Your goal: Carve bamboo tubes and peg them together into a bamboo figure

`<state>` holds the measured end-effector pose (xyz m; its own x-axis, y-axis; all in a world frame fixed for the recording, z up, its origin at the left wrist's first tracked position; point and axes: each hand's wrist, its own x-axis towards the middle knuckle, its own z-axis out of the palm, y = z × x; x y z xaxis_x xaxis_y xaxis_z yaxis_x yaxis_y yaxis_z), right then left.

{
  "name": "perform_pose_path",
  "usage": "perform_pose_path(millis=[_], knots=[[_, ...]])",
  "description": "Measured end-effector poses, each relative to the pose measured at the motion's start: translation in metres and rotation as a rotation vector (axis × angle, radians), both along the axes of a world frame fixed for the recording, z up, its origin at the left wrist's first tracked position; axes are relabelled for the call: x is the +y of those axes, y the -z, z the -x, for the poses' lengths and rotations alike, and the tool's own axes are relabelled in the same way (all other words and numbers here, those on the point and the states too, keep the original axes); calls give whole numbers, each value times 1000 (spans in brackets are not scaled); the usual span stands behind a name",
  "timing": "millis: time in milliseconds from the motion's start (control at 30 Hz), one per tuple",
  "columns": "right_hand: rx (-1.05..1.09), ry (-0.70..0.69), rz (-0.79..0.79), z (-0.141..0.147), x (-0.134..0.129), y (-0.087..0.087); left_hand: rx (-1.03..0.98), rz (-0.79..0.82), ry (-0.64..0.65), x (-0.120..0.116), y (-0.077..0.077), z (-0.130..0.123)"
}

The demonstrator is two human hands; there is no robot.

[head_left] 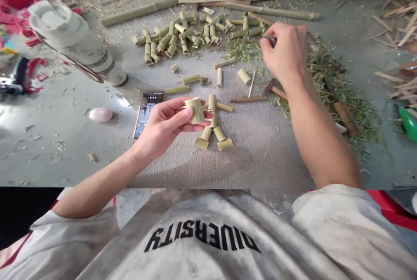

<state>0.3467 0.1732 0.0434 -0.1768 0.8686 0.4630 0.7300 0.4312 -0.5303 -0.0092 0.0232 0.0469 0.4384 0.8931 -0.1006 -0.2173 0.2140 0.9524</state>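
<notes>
My left hand (163, 121) is closed around a short, wide bamboo piece (195, 111), thumb on its near side. Below and behind it, several cut bamboo segments (220, 133) lie in a figure-like arrangement with splayed legs and feet. My right hand (286, 51) is raised over the shavings (243, 48) at the right, fingers pinched on a small dark grey object (271, 40) whose kind I cannot make out. Between the hands lie a thin wooden-handled tool (249, 99), a small hammer (269, 86) and loose bamboo pieces (243, 76).
A heap of bamboo segments (172, 38) sits at the back, before long bamboo poles (153, 8). At the left stand a white lidded tumbler (78, 45), a phone (140, 117) and a pink oval object (100, 115). Wood sticks (408, 32) lie far right.
</notes>
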Motion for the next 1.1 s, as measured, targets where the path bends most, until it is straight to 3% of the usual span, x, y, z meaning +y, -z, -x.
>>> perform_pose_path(millis=[100, 200, 300, 400, 767, 967, 1100], knots=[[15, 254, -131, 21, -12, -3, 12, -79, -24, 4, 9, -1], [99, 10, 79, 63, -52, -24, 42, -204, -95, 8, 18, 0], [61, -350, 370, 99, -96, -45, 93, -297, -163, 9, 21, 2], [64, -428, 437, 119, -123, -52, 132, -326, -183, 7, 19, 5], [243, -398, 406, 133, -134, -47, 234, -361, -233, 2, 20, 13], [375, -366, 496, 136, -137, -42, 251, -396, -220, -1, 15, 13], [371, -351, 405, 138, -139, -35, 238, -374, -212, -2, 15, 14]])
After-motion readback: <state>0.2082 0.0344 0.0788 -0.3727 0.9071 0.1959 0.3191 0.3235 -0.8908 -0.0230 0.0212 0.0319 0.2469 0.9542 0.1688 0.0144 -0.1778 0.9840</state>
